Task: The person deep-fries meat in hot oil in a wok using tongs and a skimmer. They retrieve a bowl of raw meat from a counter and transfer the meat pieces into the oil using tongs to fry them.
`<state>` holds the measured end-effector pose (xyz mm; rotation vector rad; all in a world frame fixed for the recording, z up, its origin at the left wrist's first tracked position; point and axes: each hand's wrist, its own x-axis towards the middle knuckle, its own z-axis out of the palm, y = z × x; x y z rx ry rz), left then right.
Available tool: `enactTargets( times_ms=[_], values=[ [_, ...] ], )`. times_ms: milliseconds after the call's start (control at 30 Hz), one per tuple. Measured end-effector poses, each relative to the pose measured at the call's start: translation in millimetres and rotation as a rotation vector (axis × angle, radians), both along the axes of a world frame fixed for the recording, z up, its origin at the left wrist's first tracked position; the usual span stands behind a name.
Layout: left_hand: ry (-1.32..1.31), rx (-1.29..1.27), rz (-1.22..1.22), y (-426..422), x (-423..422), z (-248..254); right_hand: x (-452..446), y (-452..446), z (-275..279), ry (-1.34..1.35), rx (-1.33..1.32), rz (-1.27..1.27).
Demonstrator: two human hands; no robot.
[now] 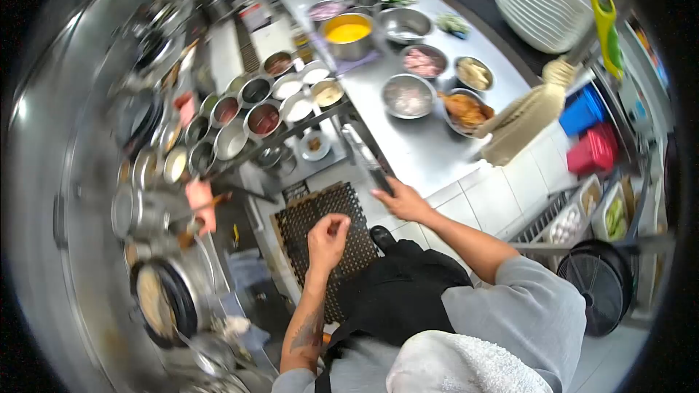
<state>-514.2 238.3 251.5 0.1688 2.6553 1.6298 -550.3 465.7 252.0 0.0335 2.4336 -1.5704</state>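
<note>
A pair of metal tongs (364,153) with dark grips points up and to the left from my right hand (405,202), whose fingers are wrapped round the handle end. My left hand (328,239) hangs over the perforated black floor mat (313,225), its fingers curled with the fingertips near the thumb; whatever it may hold is too small to make out. Beyond the tongs lies the steel table (437,153), where metal bowls hold pale food (408,96), pink pieces (424,61) and orange-brown pieces (466,111).
A pot of yellow liquid (347,33) stands farther up the table. Rows of round containers (263,118) line the left station, with a large pan (156,298) below. At right are a beige cloth (528,113), a red container (591,149) and a blue one (582,110).
</note>
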Motion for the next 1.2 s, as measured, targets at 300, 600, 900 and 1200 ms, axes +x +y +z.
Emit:
enactTargets(
  times_ms=[300, 600, 900, 1200],
  values=[
    [0.329, -0.478, -0.202, 256.7, -381.2, -93.1, 134.7, 182.0, -30.0, -0.090, 0.253, -0.384],
    [-0.107, -0.427, -0.268, 391.2, -514.9, -91.7, 134.2, 181.8, 10.1, -0.286, -0.015, -0.589],
    [-0.245, 0.636, -0.201, 158.5, -392.5, 5.6, -39.5, 146.4, 54.1, 0.144, 0.100, -0.384],
    [0.201, 0.269, 0.492, -148.3, -195.5, 18.5, -218.6, -103.4, 118.5, 0.710, 0.402, 0.412]
  ],
)
